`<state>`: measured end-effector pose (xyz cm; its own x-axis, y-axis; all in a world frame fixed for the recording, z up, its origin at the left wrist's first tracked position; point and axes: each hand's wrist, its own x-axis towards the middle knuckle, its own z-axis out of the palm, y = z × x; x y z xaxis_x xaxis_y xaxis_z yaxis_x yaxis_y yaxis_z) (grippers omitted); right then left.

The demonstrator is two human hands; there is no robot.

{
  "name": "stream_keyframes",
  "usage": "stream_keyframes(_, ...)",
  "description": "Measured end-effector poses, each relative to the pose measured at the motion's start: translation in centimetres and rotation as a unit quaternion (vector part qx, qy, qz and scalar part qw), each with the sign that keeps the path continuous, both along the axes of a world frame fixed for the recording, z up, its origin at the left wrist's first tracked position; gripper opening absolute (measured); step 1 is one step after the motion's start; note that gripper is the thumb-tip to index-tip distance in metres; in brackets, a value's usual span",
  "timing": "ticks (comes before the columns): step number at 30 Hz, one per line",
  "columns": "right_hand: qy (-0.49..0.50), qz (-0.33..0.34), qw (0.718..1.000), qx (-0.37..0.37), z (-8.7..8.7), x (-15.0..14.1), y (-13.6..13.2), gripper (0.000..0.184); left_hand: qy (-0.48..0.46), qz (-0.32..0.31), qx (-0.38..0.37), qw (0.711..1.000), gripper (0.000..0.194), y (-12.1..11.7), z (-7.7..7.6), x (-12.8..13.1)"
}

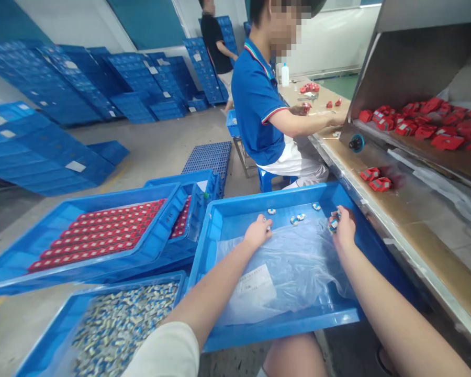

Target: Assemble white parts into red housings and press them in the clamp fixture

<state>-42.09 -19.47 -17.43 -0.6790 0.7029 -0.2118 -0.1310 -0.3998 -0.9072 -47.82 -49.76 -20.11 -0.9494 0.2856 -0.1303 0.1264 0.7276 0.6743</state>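
Note:
A blue plastic tray (282,331) rests in front of me above my knee, with a clear plastic sheet (298,262) and a white paper label (256,285) in it. My right hand (346,230) is closed around several small blue-and-white pieces (333,222) near the tray's right side. Over the left part of the tray, my left hand (258,232) has its fingers curled; a pale bit shows at the fingertips, too small to name. Between the hands, along the far side, lie a few loose blue-and-white pieces (297,219).
To my left are a crate of red parts in rows (102,230) and a crate full of small pieces (125,324). A workbench (427,235) with red car-shaped parts (380,184) runs along the right. A co-worker in blue (255,104) sits ahead; stacked crates (43,146) stand behind.

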Motion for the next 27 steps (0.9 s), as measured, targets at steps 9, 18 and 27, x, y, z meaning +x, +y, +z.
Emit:
stream_keyframes(9,-0.094,0.128,0.987,-0.032,1.8,-1.2,-1.1,0.015,-0.104,0.139,0.256,0.951,0.02,-1.2,1.8,-3.4)
stream_keyframes(18,-0.227,0.111,0.86,0.443,0.4,-2.7,1.8,0.014,-0.067,0.125,0.281,0.949,0.033,3.0,3.6,-3.2)
stream_keyframes(27,-0.371,0.189,0.62,0.665,-2.3,-3.8,2.3,0.027,0.13,-0.131,-0.135,0.974,0.033,13.2,1.7,-2.8)
